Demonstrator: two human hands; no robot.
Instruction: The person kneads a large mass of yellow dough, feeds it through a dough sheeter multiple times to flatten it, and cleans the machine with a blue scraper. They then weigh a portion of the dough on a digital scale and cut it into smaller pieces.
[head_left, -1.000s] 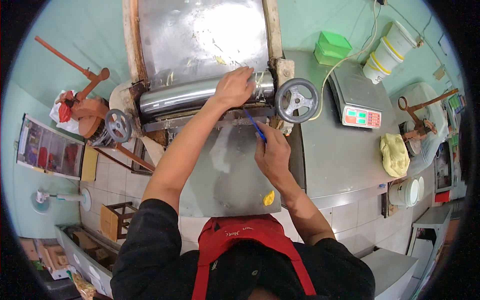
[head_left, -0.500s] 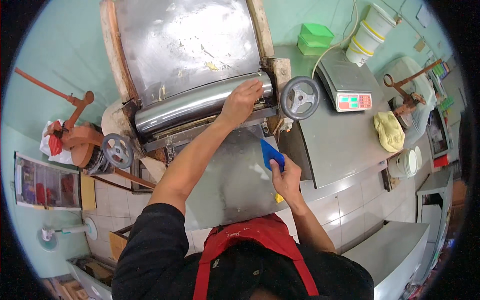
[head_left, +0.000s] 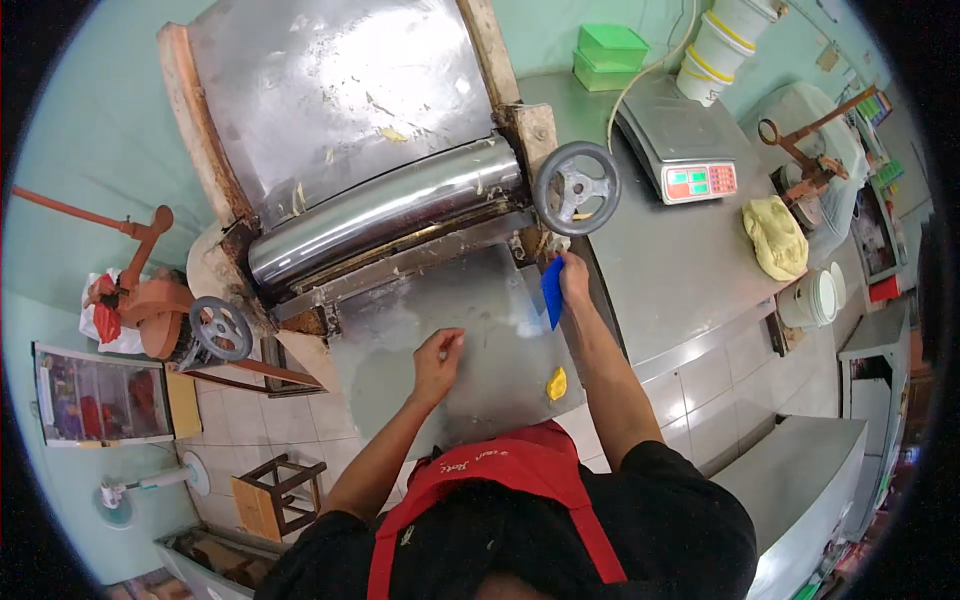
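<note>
My right hand (head_left: 574, 282) grips a blue plastic dough scraper (head_left: 552, 291) near the right edge of the metal tray, just below the machine's right handwheel (head_left: 577, 190). Over the middle of the lower metal tray (head_left: 490, 365) hovers my left hand (head_left: 438, 362), its fingers curled together; whatever they hold, if anything, is hidden. A small yellow lump of dough (head_left: 557, 383) lies on the tray's right side. Beyond both hands is the dough sheeter's steel roller (head_left: 390, 208), with dough scraps stuck to its right end and more on the sloping metal plate (head_left: 330, 100) above.
On the steel table (head_left: 665, 265) to the right stand a digital scale (head_left: 690, 150), green plastic boxes (head_left: 608, 58) and stacked white buckets (head_left: 722, 50). A yellow cloth-like bundle (head_left: 775, 238) sits at its far right. Another handwheel (head_left: 221, 328) juts out at left.
My left hand has come off the roller and back over the tray. My right hand has moved forward with the scraper, toward the right handwheel. The view has shifted slightly.
</note>
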